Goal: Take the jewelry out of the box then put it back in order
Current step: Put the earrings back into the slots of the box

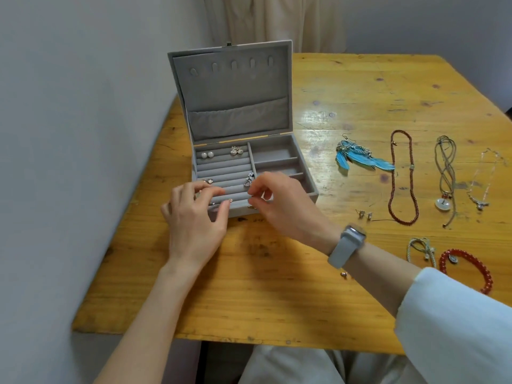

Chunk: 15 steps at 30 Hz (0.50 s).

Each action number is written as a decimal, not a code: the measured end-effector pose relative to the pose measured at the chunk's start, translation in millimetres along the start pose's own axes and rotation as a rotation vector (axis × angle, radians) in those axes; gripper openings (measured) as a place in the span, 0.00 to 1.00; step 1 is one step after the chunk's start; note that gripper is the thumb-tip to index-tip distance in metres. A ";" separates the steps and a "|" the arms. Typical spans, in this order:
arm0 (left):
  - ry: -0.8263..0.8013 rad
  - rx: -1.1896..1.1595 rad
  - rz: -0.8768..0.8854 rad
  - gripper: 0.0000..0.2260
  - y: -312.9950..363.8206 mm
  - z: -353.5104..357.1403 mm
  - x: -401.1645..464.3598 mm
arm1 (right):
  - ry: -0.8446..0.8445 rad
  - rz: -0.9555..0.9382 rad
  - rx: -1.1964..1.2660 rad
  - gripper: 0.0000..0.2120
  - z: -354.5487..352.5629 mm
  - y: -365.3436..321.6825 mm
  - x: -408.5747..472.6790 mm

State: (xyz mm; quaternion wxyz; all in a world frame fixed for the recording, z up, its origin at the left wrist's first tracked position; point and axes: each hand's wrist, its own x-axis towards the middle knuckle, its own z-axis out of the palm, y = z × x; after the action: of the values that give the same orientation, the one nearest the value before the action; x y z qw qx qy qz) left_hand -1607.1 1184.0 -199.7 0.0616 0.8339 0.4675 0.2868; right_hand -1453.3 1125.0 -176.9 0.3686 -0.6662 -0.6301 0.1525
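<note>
The grey velvet jewelry box (302, 164) stands open on the wooden table, lid upright. Its ring rolls hold pearl studs (207, 154), silver earrings (236, 151), a crystal piece (249, 179) and a rose-gold ring (208, 181). My left hand (194, 220) curls over the front left rolls, thumb and forefinger pinching a tiny rose-gold stud (230, 200). My right hand (282, 206) hovers at the box's front, thumb and forefinger close together; I cannot make out anything between them. The right compartments look empty.
Right of the box lie blue feather earrings (360, 159), a dark red bead necklace (401, 178), a cord necklace with white pendant (444, 187), a thin chain (483, 187), small studs (365, 214), a cream bracelet (421, 250) and a red bead bracelet (468, 270). A wall runs along the left.
</note>
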 end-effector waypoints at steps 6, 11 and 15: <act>0.065 -0.001 0.003 0.14 -5.8 2.2 -12.0 | -0.059 -0.041 -0.097 0.03 15.7 0.7 14.8; 0.030 0.011 0.046 0.13 -4.9 4.8 -11.5 | -0.137 -0.029 -0.143 0.04 16.2 -2.8 26.6; 0.012 0.021 0.048 0.13 -6.2 5.0 -12.1 | -0.208 -0.051 -0.202 0.06 15.9 -6.6 35.6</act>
State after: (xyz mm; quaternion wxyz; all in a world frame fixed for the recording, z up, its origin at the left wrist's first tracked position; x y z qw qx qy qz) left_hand -1613.9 1178.4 -211.2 0.0431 0.8438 0.4505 0.2885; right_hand -1463.1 1163.2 -174.0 0.2360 -0.6643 -0.6938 0.1472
